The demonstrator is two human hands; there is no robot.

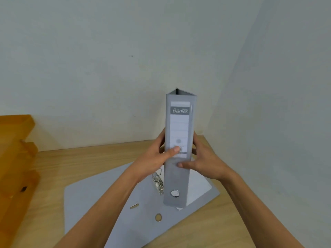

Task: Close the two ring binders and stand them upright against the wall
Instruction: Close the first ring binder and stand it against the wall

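both hands, left hand [155, 154] and right hand [204, 161], are clamped on the closed binder [179, 133], upright between the fingers. next, i'd guess, it goes back against the wall [107, 68]; the open binder [107, 199] under the fingers wants closing.

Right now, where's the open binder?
Head view: the open binder lies flat on the desk, centre, beneath the closed binder held upright by both hands.

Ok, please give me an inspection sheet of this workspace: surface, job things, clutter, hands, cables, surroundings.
Surface: wooden desk, set in a wall corner.
Job things: closed binder held upright, spine facing the camera, above the open binder, which lies flat with its ring mechanism exposed.
Clutter: orange trays stacked at the left edge.
Hands: left hand and right hand each have a grip on a side of the closed binder.
Cables: nothing seen.
Surroundings: plain walls.
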